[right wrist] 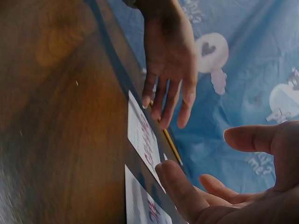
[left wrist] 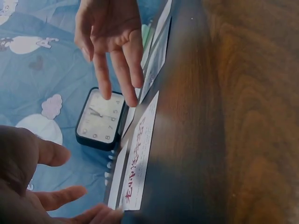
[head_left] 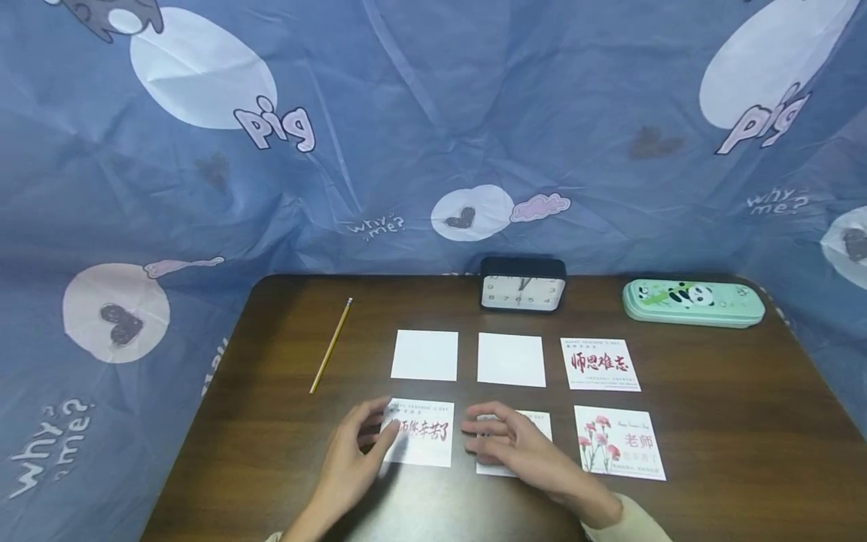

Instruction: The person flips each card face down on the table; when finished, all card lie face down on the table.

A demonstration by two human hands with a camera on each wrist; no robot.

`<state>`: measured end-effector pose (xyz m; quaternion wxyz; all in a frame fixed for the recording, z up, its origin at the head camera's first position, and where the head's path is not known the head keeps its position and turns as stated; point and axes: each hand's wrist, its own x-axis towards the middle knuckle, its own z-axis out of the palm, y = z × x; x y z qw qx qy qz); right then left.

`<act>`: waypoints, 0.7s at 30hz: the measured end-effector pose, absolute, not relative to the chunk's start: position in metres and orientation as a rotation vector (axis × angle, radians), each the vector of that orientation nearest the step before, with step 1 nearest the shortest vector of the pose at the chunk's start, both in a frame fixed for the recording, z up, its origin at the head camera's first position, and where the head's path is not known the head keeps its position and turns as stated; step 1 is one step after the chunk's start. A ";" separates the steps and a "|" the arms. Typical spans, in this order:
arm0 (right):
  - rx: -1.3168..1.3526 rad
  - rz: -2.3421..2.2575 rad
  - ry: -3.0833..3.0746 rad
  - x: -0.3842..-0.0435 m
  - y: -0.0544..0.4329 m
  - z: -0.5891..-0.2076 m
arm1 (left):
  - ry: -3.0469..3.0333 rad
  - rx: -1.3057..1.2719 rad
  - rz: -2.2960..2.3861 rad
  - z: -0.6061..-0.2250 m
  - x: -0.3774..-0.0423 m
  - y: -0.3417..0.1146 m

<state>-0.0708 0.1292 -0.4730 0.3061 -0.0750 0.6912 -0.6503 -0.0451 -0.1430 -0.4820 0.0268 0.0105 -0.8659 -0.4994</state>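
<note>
My left hand [head_left: 354, 455] is over the left edge of a white card with red Chinese characters [head_left: 430, 454], its fingers loosely bent and apart. My right hand [head_left: 520, 449] hovers above another printed card [head_left: 491, 469] to the right, hiding most of its print. Neither hand grips anything; the palms face each other across the gap between these two cards. In the left wrist view the right hand [left wrist: 112, 37] shows spread fingers, and in the right wrist view the left hand [right wrist: 169, 65] hangs with fingers extended. A card with pink carnations [head_left: 619, 443] lies right of the right hand.
Behind lie two blank white cards [head_left: 424, 355] [head_left: 511, 360] and a card with red writing [head_left: 600, 364]. A yellow pencil [head_left: 331, 346] is at left. A black clock [head_left: 522, 284] and a green panda pencil case [head_left: 694, 303] stand along the wooden table's [head_left: 237, 452] back edge, before a blue curtain [head_left: 379, 150].
</note>
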 end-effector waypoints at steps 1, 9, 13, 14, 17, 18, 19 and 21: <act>-0.197 -1.720 1.821 -0.069 0.127 -0.473 | -2.681 0.040 -1.531 -0.482 -0.043 -0.144; -0.208 -1.733 1.843 -0.059 0.117 -0.480 | -2.728 0.104 -1.534 -0.482 -0.033 -0.149; -0.237 -1.743 1.830 -0.058 0.116 -0.483 | -2.732 0.132 -1.561 -0.482 -0.032 -0.149; -0.241 -1.750 1.822 -0.057 0.115 -0.484 | -2.732 0.134 -1.569 -0.482 -0.032 -0.149; -0.229 -1.764 1.797 -0.056 0.113 -0.485 | -2.730 0.134 -1.592 -0.482 -0.032 -0.147; -0.215 -1.768 1.792 -0.056 0.112 -0.485 | -2.728 0.133 -1.597 -0.482 -0.032 -0.147; -0.197 -1.772 1.786 -0.055 0.110 -0.485 | -2.725 0.128 -1.601 -0.482 -0.032 -0.146; -0.153 -1.776 1.777 -0.055 0.108 -0.485 | -2.724 0.120 -1.604 -0.481 -0.031 -0.146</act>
